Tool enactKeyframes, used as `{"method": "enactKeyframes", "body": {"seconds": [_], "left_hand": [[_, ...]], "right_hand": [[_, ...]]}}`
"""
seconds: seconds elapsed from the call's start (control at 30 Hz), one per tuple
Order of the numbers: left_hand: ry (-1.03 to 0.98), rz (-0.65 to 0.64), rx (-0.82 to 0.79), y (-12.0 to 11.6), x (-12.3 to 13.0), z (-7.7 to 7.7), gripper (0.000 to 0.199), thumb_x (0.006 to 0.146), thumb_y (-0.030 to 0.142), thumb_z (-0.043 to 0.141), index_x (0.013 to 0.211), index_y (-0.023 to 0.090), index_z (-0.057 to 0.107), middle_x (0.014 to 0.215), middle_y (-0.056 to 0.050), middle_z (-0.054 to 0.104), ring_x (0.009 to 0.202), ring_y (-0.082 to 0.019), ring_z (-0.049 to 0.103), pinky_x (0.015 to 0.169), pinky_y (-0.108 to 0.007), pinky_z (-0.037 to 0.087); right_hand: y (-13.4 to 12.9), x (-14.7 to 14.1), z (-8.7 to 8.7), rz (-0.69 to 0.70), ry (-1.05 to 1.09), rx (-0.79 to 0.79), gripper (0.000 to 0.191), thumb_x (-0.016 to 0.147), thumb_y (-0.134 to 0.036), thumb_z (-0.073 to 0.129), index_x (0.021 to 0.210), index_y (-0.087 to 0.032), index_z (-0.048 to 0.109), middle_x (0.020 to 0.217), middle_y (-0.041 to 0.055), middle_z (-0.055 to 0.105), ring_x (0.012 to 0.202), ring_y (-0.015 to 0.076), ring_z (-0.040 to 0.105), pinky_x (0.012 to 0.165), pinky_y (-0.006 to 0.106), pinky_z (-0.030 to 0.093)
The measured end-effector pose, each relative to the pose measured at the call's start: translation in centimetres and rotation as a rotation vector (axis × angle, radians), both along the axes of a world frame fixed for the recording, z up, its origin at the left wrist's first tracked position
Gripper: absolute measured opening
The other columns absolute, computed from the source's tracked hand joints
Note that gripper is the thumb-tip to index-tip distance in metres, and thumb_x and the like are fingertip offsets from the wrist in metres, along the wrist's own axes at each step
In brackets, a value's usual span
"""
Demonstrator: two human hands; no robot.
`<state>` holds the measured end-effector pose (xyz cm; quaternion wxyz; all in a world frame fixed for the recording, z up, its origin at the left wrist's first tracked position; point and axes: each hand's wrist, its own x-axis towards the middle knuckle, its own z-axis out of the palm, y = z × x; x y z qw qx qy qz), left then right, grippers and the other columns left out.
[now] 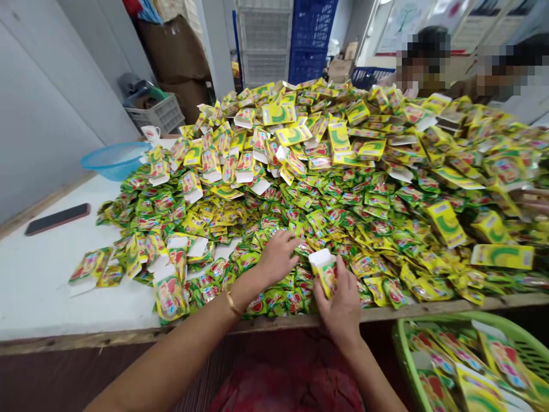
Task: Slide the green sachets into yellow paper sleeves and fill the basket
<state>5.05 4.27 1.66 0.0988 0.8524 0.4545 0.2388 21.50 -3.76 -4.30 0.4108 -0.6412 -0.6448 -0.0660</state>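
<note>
My right hand (343, 300) is closed around a small yellow carton (325, 273) printed with fruit. The carton's white end flap stands up at the top, and its lower part is hidden by my fingers. To its left, my left hand (278, 257) hovers low over the heap of small green and yellow sachets (266, 297), fingers bent and apart, with nothing visible in them. A bangle circles my left wrist. Sachets lie around both hands, and many yellow cartons (338, 137) with loose white flaps are piled behind them.
A green basket (401, 343) of filled-looking cartons stands at lower right, below the table edge. At left are a phone (58, 219), a blue basin (115, 160) and a white mug (151, 133). Two people sit across the pile; part of another hand (534, 200) shows at right.
</note>
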Motion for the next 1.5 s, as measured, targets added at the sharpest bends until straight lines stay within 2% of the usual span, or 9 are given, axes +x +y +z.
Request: {"method": "enactKeyframes", "body": {"seconds": [0.13,0.33,0.47,0.57,0.73,0.93,1.1,1.27,1.5], "left_hand": [[0.33,-0.179,0.169,2.1,4.3,-1.6,0.041,0.083,0.007,0.047,0.122,0.018,0.053,0.125,-0.012,0.053,0.119,-0.025,0.043,0.099,-0.043,0.037],[0.392,-0.17,0.126,4.5,6.7,-1.5,0.02,0.088,0.016,0.044,0.091,0.015,0.064,0.102,-0.011,0.061,0.106,-0.023,0.051,0.087,-0.036,0.043],[-0.013,-0.015,-0.076,4.1,5.2,-0.2,0.015,0.084,0.022,0.054,0.082,0.013,0.067,0.095,-0.009,0.064,0.097,-0.021,0.054,0.086,-0.033,0.042],[-0.541,0.183,-0.472,2.8,2.2,0.1,0.022,0.079,0.034,0.059,0.08,0.012,0.066,0.079,-0.004,0.064,0.077,-0.018,0.057,0.073,-0.03,0.045],[-0.97,0.226,-0.839,0.0,-3.2,0.6,0.035,0.057,0.044,0.074,0.067,0.013,0.059,0.064,0.002,0.058,0.059,-0.011,0.051,0.061,-0.025,0.042],[-0.662,0.248,-0.734,-1.1,-5.4,2.0,0.03,0.065,0.043,0.066,0.067,0.014,0.059,0.063,0.002,0.056,0.061,-0.012,0.049,0.058,-0.024,0.038],[-0.324,0.284,-0.492,0.0,-5.0,1.1,0.023,0.071,0.039,0.059,0.073,0.016,0.058,0.066,0.001,0.057,0.061,-0.014,0.048,0.059,-0.025,0.037],[-0.184,0.144,-0.364,-0.6,-5.0,0.9,0.031,0.085,0.043,0.037,0.077,0.018,0.055,0.071,0.0,0.055,0.066,-0.015,0.048,0.065,-0.026,0.039],[-0.185,0.119,-0.483,-1.0,-5.9,1.7,0.024,0.075,0.034,0.049,0.064,0.016,0.06,0.058,0.003,0.05,0.06,-0.012,0.043,0.058,-0.022,0.031]], "right_hand": [[0.6,1.1,-0.5,-0.153,0.201,-0.016,0.068,0.086,-0.051,0.045,0.141,-0.013,0.029,0.121,0.0186,0.05,0.109,0.0297,0.05,0.088,0.046,0.044],[0.7,1.0,-0.7,-0.092,0.214,-0.018,0.068,0.085,-0.046,0.049,0.141,-0.015,0.027,0.127,0.0174,0.048,0.115,0.028,0.047,0.092,0.043,0.042],[0.5,1.2,-0.5,-0.097,0.22,-0.018,0.067,0.086,-0.046,0.048,0.141,-0.015,0.026,0.127,0.0173,0.047,0.115,0.0277,0.046,0.091,0.043,0.043],[0.4,1.3,-0.5,-0.052,0.173,-0.021,0.069,0.085,-0.045,0.049,0.142,-0.015,0.025,0.122,0.0161,0.049,0.111,0.0269,0.049,0.089,0.041,0.044],[0.7,0.1,-0.2,0.133,-0.139,-0.059,0.059,0.087,-0.039,0.048,0.14,-0.018,0.032,0.108,0.0122,0.057,0.093,0.025,0.054,0.078,0.037,0.045],[1.4,-4.0,0.5,0.294,-0.305,-0.049,0.062,0.087,-0.035,0.048,0.141,-0.014,0.028,0.109,0.0127,0.057,0.096,0.0251,0.051,0.077,0.037,0.043],[1.5,-6.5,-0.1,0.333,-0.26,-0.003,0.065,0.086,-0.035,0.048,0.142,-0.011,0.025,0.106,0.0126,0.057,0.094,0.0245,0.051,0.079,0.037,0.044],[1.5,-6.3,-0.6,0.317,-0.228,-0.002,0.066,0.085,-0.037,0.047,0.14,-0.007,0.028,0.103,0.014,0.058,0.09,0.0247,0.052,0.076,0.037,0.045],[1.5,-6.1,-0.5,0.341,-0.239,0.004,0.066,0.086,-0.036,0.047,0.141,-0.007,0.024,0.107,0.014,0.059,0.092,0.0242,0.052,0.078,0.037,0.044]]}}
